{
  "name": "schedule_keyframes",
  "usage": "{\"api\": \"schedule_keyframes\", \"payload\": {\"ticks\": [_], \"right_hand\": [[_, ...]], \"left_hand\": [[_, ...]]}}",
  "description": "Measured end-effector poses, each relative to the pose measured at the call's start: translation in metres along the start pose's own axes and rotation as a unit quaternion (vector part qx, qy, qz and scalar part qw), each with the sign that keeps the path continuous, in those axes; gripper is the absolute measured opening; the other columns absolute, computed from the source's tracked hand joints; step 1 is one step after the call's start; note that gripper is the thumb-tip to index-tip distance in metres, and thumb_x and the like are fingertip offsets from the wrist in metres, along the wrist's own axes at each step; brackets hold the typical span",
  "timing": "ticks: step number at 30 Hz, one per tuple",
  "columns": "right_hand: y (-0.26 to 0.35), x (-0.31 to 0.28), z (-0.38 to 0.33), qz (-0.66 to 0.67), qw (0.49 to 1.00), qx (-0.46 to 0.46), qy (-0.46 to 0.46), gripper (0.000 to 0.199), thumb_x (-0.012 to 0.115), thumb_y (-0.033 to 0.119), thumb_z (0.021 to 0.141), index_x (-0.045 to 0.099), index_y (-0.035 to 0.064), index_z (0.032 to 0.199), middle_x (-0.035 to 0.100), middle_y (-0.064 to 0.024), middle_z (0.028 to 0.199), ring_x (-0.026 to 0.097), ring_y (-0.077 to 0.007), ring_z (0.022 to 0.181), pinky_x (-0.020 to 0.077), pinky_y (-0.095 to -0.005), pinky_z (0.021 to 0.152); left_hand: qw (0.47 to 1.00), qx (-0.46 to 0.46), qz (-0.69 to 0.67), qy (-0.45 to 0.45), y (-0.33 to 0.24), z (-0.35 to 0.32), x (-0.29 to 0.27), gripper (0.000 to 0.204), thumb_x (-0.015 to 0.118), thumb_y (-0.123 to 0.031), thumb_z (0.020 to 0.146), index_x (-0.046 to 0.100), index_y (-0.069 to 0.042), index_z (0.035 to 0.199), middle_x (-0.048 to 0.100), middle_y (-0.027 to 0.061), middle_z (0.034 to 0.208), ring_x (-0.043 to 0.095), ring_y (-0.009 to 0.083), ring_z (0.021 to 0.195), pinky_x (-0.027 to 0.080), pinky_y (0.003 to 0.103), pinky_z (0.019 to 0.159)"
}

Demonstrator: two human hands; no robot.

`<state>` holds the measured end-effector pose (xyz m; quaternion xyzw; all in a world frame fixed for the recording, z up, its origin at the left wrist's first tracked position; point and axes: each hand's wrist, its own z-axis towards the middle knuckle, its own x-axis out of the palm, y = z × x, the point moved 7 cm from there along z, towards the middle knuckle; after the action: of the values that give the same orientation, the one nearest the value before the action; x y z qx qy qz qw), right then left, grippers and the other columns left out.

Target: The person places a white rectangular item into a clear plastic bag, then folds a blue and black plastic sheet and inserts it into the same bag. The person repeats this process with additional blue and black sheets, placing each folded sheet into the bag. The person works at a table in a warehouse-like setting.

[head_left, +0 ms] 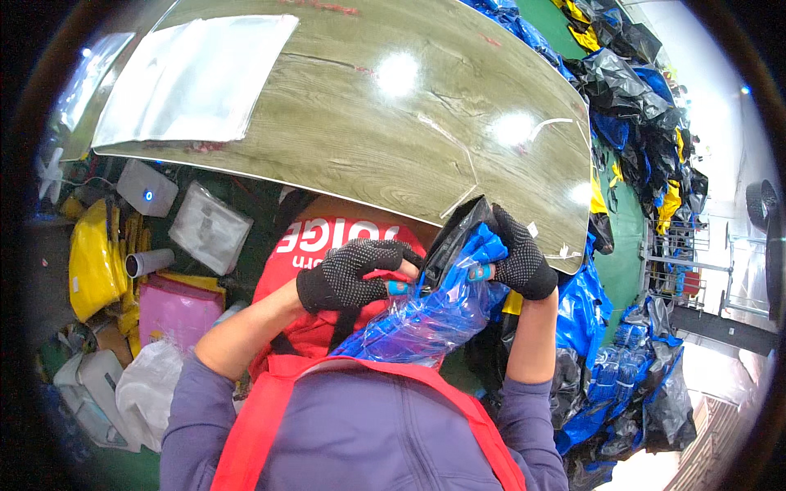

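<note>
Blue-and-black bundle [489, 244], part in a clear film bag [449, 327], held over the lap. Its black end overlaps the bench's [344, 123] near edge, short of the near right corner. Left hand [350, 274] pinching at the bag's mouth, right hand [524, 255] gripping the blue folds; can't tell which layers each has.

Risks, my read: film looks thin, so a hard pull or a snag on that near edge could split it. Bundle looks slick and loosely folded; if either grip eases, folds could spring open or slide off the lap. White scraps [563, 252] by the near right corner might cling to the film.

Clear sheets [201, 82] toward far left corner, well apart. Blue-and-black pile [626, 360] past right edge.
</note>
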<state>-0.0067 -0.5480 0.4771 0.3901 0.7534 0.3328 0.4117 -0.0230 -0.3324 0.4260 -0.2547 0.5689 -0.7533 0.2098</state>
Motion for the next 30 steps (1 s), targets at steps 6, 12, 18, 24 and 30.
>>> {"api": "schedule_keyframes", "payload": {"ticks": [6, 12, 18, 24, 30], "right_hand": [[-0.005, 0.002, 0.007, 0.043, 0.999, 0.009, 0.029, 0.116, 0.093, 0.031, 0.048, 0.033, -0.0072, 0.139, 0.053, -0.0191, 0.130, 0.049, -0.0268, 0.122, 0.0388, -0.0376, 0.103], [0.016, 0.003, 0.009, -0.032, 0.995, -0.024, 0.090, 0.096, 0.088, 0.034, 0.057, 0.044, -0.0048, 0.133, 0.059, -0.0167, 0.123, 0.054, -0.0248, 0.115, 0.0414, -0.0356, 0.099], [0.049, 0.014, 0.017, -0.098, 0.989, -0.075, 0.086, 0.079, 0.078, 0.041, 0.070, 0.050, -0.0021, 0.129, 0.062, -0.0179, 0.117, 0.057, -0.0253, 0.111, 0.0426, -0.0353, 0.096], [0.077, 0.030, 0.038, -0.231, 0.966, -0.112, 0.030, 0.061, 0.067, 0.039, 0.082, 0.048, 0.0080, 0.131, 0.062, -0.0227, 0.112, 0.059, -0.0360, 0.109, 0.0453, -0.0380, 0.091], [0.000, -0.011, 0.005, 0.093, 0.995, -0.019, -0.042, 0.048, 0.078, 0.016, 0.075, 0.061, 0.0034, 0.119, 0.066, -0.0114, 0.110, 0.062, -0.0178, 0.102, 0.0478, -0.0317, 0.092]], "left_hand": [[0.974, 0.151, 0.167, -0.034, -0.034, 0.013, -0.007, 0.017, 0.070, -0.016, 0.076, 0.063, -0.005, 0.088, 0.064, 0.0147, 0.099, 0.061, 0.0343, 0.098, 0.047, 0.041, 0.087], [0.985, 0.111, 0.122, -0.052, -0.033, 0.021, -0.025, 0.009, 0.065, -0.006, 0.079, 0.062, -0.004, 0.087, 0.065, 0.0126, 0.090, 0.064, 0.0306, 0.088, 0.050, 0.038, 0.077], [0.975, 0.078, 0.150, -0.144, -0.029, 0.025, -0.040, 0.014, 0.065, -0.007, 0.081, 0.063, -0.003, 0.093, 0.067, 0.0122, 0.090, 0.066, 0.0269, 0.084, 0.050, 0.035, 0.078], [0.984, 0.074, 0.090, -0.134, -0.033, 0.034, -0.048, 0.081, 0.079, -0.021, 0.073, 0.035, -0.008, 0.140, 0.036, 0.0139, 0.141, 0.041, 0.0234, 0.127, 0.033, 0.036, 0.106], [0.971, -0.048, 0.037, -0.232, -0.008, 0.028, -0.090, 0.037, 0.070, -0.011, 0.082, 0.058, -0.004, 0.116, 0.054, 0.0108, 0.119, 0.049, 0.0199, 0.114, 0.037, 0.032, 0.099]]}}
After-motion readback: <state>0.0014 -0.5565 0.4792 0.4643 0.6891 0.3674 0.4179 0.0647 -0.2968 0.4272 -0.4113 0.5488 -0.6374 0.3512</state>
